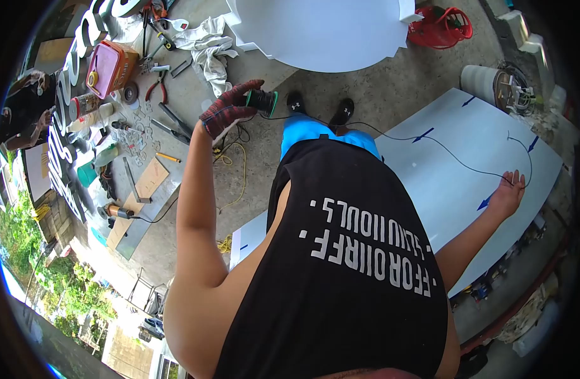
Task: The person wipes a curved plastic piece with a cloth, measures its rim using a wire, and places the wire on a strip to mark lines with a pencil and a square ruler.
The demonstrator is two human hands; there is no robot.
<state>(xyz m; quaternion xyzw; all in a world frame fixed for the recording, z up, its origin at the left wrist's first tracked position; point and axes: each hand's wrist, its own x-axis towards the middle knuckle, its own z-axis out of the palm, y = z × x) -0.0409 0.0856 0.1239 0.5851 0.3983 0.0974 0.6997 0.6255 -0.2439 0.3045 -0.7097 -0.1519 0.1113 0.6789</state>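
My left hand (230, 110), in a dark red and black glove, is closed on a spool of black wire (263, 102) with green rims. The wire (457, 162) runs from it past my feet to the right, across a large white sheet (422, 165) with blue arrow-shaped marks. My bare right hand (511, 191) is over the sheet, fingers curled on the wire. Beyond it the wire's loose end bends back in a curve.
At left, a worktable holds pliers (157, 87), a red-rimmed tub (107, 68), a rag (211, 50), a power tool (116, 211) and large cut-out letters. A rounded white panel (321, 31) stands ahead, beside a red object (440, 26). A yellow cord (242, 174) lies on the floor.
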